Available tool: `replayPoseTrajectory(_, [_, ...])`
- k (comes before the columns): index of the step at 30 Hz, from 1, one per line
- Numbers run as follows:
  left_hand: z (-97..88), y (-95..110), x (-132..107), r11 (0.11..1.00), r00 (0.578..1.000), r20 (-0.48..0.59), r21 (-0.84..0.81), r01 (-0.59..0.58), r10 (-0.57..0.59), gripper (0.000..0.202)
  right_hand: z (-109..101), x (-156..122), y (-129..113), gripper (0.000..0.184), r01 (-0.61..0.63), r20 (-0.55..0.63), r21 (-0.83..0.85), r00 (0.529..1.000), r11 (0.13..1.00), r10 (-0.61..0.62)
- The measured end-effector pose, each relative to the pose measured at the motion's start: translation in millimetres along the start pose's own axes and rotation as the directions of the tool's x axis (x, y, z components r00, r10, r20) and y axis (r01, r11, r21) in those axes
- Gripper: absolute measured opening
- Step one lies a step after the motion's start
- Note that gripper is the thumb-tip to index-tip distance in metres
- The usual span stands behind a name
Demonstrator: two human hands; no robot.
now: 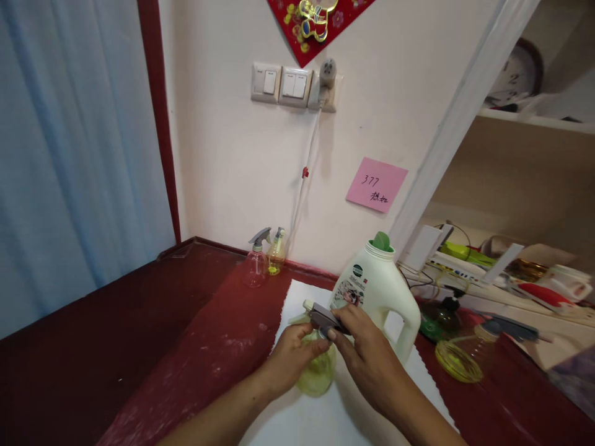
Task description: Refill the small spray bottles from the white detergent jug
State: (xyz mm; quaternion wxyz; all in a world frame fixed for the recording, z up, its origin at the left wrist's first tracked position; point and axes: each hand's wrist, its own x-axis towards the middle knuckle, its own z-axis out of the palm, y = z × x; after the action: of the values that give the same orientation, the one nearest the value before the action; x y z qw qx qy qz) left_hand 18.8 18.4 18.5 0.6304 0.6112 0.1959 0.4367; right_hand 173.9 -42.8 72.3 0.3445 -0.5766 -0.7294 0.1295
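Note:
A spray bottle with a yellow-green see-through body and a grey trigger head stands on a white sheet in front of me. My left hand is closed round the bottle's neck, just under the head. The fingers of my right hand grip the grey spray head from the right side. Whether the head is fully seated on the neck I cannot tell, since my fingers cover the joint. Right behind my right hand stands a large pale green jug, its mouth uncapped with something green in it.
Two more spray bottles, one pink and one yellow, stand by the wall. Another yellowish spray bottle is at the right, near a dark green pump bottle. A shelf holds clutter. A cord hangs from the socket.

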Motion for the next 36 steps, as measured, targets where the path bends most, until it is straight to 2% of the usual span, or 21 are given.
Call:
replayPoseTrajectory(4, [1.5, 1, -3, 1.0, 1.0, 0.007, -0.001, 0.018, -0.018, 0.04, 2, -1, 1, 0.019, 0.01, -0.019, -0.003, 1.0, 1.0, -0.01])
replayPoseTrajectory(9, [6.7, -2, 1, 1.0, 1.0, -0.025, -0.026, 0.011, -0.012, 0.056, 3, -3, 0, 0.019, 0.006, -0.022, -0.004, 1.0, 1.0, -0.006])
replayPoseTrajectory(16, [7.4, -5, 3, 0.999, 0.994, -0.1, -0.032, 0.037, -0.04, 0.04, 2, -2, 0, 0.019, 0.016, -0.021, 0.008, 1.0, 1.0, -0.016])
replayPoseTrajectory(23, [0.2, 0, -2, 0.999, 0.999, 0.001, -0.035, 0.035, -0.035, 0.032, 3, -2, 1, 0.02, 0.015, -0.033, 0.011, 0.999, 1.0, -0.015])
replayPoseTrajectory(26, [0.3, -3, -2, 0.999, 1.0, -0.003, -0.033, 0.026, -0.027, 0.036, 3, -2, 1, 0.021, 0.017, -0.034, 0.011, 0.999, 1.0, -0.017])
replayPoseTrajectory(31, [6.0, -9, 0, 0.999, 0.998, -0.059, -0.046, 0.023, -0.026, 0.056, 3, -2, -1, 0.02, -0.002, -0.016, 0.001, 1.0, 1.0, 0.002])
replayPoseTrajectory(36, [8.1, -7, 2, 0.999, 0.994, -0.108, -0.032, 0.025, -0.028, 0.043, 2, -2, -1, 0.02, 0.01, -0.015, 0.0, 1.0, 1.0, -0.01])
